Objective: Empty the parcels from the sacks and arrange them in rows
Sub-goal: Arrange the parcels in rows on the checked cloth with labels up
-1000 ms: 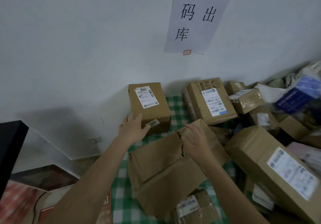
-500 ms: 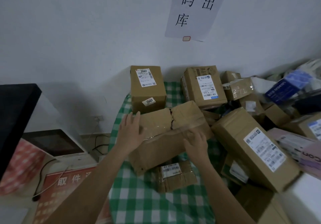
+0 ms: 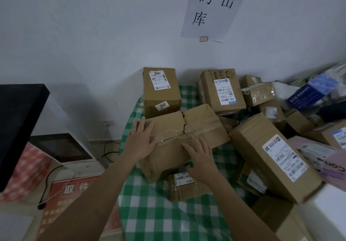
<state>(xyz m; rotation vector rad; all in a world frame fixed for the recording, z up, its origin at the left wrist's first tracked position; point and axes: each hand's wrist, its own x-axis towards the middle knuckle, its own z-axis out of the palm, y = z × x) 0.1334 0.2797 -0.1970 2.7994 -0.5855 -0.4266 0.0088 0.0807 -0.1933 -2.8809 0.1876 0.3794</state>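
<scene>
Parcels point(image 3: 162, 91) crowd a green-checked tablecloth point(image 3: 149, 212) against a white wall point(image 3: 93, 34).

Both forearms are bare to the frame edge, with no sleeves, gloves or jewellery visible.

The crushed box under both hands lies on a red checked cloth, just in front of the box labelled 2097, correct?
Not quite: the head view shows the cloth is green and white checked. The rest holds: the left hand and right hand rest on the crushed box, just in front of the box labelled 2097.
</scene>
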